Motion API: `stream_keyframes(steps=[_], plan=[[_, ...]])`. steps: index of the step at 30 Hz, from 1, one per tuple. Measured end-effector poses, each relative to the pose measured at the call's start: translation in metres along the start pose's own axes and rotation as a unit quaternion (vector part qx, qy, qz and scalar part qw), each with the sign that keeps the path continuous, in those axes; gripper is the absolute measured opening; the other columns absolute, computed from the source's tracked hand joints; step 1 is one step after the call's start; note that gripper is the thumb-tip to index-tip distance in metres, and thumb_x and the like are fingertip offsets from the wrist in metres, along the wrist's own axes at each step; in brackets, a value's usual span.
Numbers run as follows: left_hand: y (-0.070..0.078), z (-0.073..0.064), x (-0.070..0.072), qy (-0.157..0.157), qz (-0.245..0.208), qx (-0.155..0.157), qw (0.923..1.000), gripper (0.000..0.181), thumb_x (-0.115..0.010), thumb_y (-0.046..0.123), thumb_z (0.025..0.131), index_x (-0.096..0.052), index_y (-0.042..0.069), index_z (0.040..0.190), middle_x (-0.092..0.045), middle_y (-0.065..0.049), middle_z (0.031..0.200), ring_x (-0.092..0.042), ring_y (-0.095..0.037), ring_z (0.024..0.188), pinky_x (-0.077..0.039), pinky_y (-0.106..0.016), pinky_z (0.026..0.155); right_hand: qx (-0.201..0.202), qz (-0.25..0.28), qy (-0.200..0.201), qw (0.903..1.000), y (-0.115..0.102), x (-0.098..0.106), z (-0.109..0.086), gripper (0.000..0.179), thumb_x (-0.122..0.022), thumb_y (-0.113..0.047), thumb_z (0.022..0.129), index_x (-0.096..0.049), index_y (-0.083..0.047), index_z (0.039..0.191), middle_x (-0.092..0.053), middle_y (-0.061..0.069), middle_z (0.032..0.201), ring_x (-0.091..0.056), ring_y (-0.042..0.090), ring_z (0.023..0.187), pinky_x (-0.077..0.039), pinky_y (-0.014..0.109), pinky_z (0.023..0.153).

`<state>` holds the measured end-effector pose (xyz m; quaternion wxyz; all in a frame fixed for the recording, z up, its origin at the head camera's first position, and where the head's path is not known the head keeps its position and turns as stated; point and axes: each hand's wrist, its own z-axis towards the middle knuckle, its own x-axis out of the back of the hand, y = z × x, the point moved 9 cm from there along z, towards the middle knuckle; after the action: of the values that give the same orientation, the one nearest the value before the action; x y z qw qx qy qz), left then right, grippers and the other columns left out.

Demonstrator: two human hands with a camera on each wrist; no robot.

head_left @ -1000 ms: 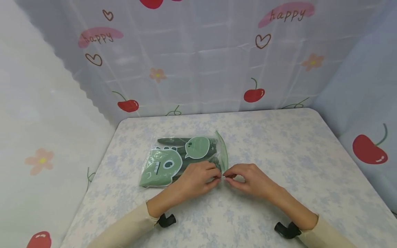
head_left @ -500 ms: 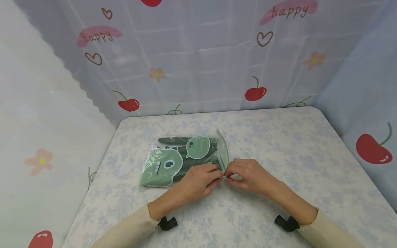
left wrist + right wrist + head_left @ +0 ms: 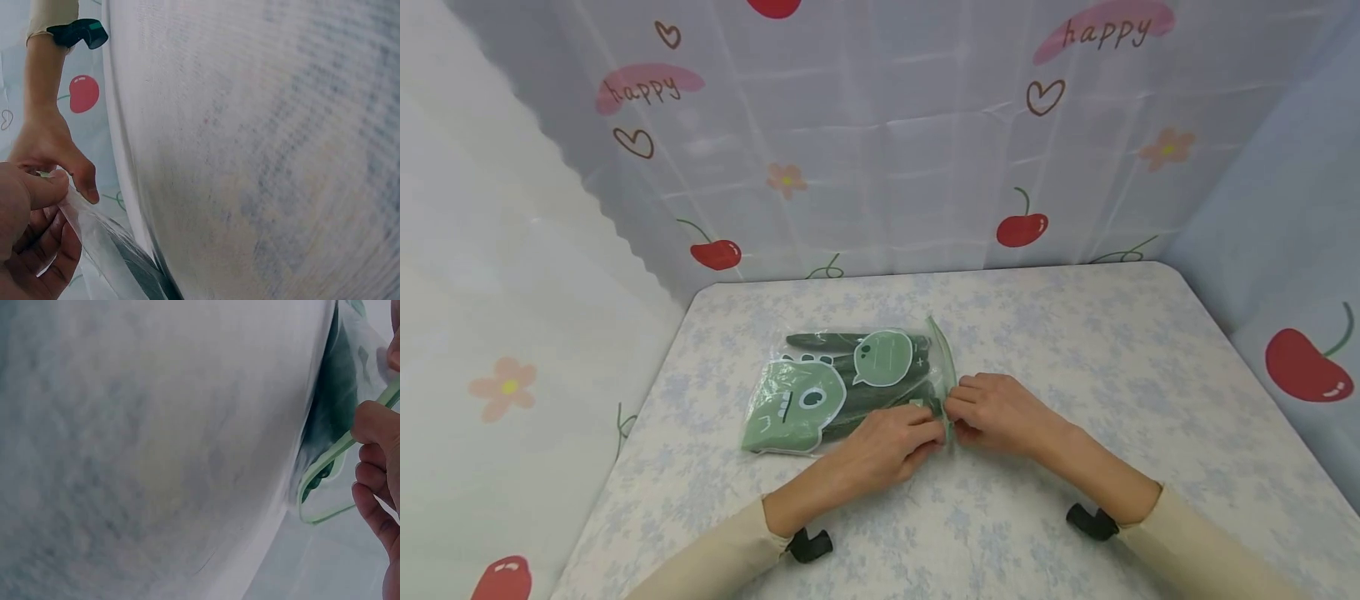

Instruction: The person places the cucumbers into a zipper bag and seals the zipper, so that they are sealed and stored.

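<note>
A clear plastic zip bag (image 3: 793, 410) printed with a green dinosaur lies flat on the table, dark green contents inside; what these are cannot be told. Its pale green zip strip (image 3: 942, 343) runs along the right side, and the mouth gapes in the right wrist view. My left hand (image 3: 887, 442) pinches the bag's near right corner between thumb and finger; clear film (image 3: 94, 228) stretches from that pinch in the left wrist view. Just right of it, my right hand (image 3: 1000, 412) grips the zip strip (image 3: 340, 445) with bent fingers. The right thumb is mostly hidden in the head view.
A pale floral cloth covers the table (image 3: 1075, 350). Behind it hangs a curtain (image 3: 895, 192) printed with cherries, hearts and flowers, and more curtain closes both sides. A black wrist camera (image 3: 810, 546) sits at the left cuff, another camera (image 3: 1092, 522) at the right.
My right hand has shifted a little away from me along the zip strip. The small white piece earlier seen between the fingertips is now hidden. My left hand stays at the corner.
</note>
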<state>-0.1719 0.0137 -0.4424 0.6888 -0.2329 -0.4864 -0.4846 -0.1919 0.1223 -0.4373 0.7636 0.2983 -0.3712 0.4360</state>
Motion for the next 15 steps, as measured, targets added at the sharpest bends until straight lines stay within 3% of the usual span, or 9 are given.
stream_keyframes(steps=[8, 15], plan=[[-0.003, -0.002, -0.007, -0.035, -0.016, 0.025, 0.9989, 0.004, -0.075, 0.023, 0.103, -0.074, 0.024, 0.099, -0.066, 0.011, 0.092, -0.057, -0.002, 0.079, -0.045, -0.016, 0.07, -0.011, 0.004, -0.012, 0.9999, 0.012, -0.009, -0.001, 0.038, -0.085, -0.001, 0.074, -0.052, -0.02, 0.076, -0.048, -0.009, 0.071, -0.034, 0.005, 0.066, -0.032, 0.02, 0.061], [-0.004, -0.002, -0.009, -0.044, -0.015, 0.031, 0.9984, 0.006, -0.076, 0.026, 0.102, -0.072, 0.025, 0.097, -0.062, 0.011, 0.089, -0.053, -0.002, 0.077, -0.042, -0.015, 0.07, -0.023, 0.008, -0.031, 0.9992, 0.026, -0.018, 0.0, 0.039, -0.082, 0.001, 0.075, -0.049, -0.019, 0.076, -0.046, -0.008, 0.071, -0.034, 0.006, 0.066, -0.031, 0.02, 0.061]])
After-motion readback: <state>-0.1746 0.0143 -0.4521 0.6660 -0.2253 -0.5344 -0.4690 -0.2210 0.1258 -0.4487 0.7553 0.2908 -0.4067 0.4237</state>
